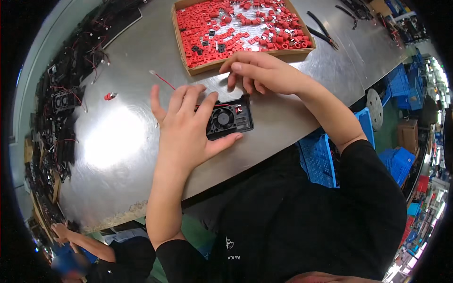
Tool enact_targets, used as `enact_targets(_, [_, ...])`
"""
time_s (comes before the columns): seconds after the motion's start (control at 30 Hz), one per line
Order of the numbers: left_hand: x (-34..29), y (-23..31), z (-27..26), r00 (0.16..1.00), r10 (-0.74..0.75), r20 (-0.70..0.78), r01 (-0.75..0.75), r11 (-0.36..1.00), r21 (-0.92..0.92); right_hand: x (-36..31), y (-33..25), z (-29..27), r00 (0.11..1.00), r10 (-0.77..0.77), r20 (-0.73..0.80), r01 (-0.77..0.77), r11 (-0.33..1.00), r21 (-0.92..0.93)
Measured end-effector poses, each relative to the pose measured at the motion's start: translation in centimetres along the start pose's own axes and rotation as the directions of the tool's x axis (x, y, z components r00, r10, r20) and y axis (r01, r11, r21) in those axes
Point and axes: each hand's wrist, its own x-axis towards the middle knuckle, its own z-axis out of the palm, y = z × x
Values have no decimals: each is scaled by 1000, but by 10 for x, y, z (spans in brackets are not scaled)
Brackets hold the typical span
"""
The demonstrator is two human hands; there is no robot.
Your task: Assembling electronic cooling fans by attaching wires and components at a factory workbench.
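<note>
A black plastic housing [243, 125] with a small round fan [222, 118] in it lies on the metal table. Over its left part is my left hand [186, 115], fingers spread and thumb along the near edge; the palm hides that end. A red wire [165, 81] with a pale connector sticks out beyond these fingers. A small red and metal part [239, 109] sits inside the housing, right of the fan. My right hand [264, 73] hovers just past the housing's far right corner, in front of the cardboard tray, fingers loosely curved and apart with nothing visible in them.
A shallow cardboard tray [188, 70] of small red parts stands at the far side, with pliers [323, 32] to its right. One loose red terminal [111, 96] lies left. Black fan units with wires [61, 101] pile along the left edge. Another person's hand [60, 232] shows lower left.
</note>
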Motion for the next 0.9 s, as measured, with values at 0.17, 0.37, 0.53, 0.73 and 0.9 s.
enact_targets(0.17, [2, -5, 2, 1000, -2, -15, 3, 999, 47, -2, 0, 10, 931, -364, -22, 322, 850, -416])
enact_targets(0.37, [-4, -7, 8, 993, -92, 73, 99, 990, -99, 5, -4, 10, 835, -548, -52, 422, 698, -579])
enact_targets(0.53, [-8, -13, 13, 998, -60, 4, 60, 989, -136, 36, -13, -41, 858, -487, -162, 199, 608, -769])
enact_targets(0.73, [-9, -16, 12, 994, -105, 24, 108, 984, -141, 68, -24, -64, 963, -260, 73, 193, 472, -860])
enact_targets(0.9, [-7, -20, 14, 995, -104, -10, 101, 984, -146, 73, -20, -78, 953, -277, 124, 213, 318, -924])
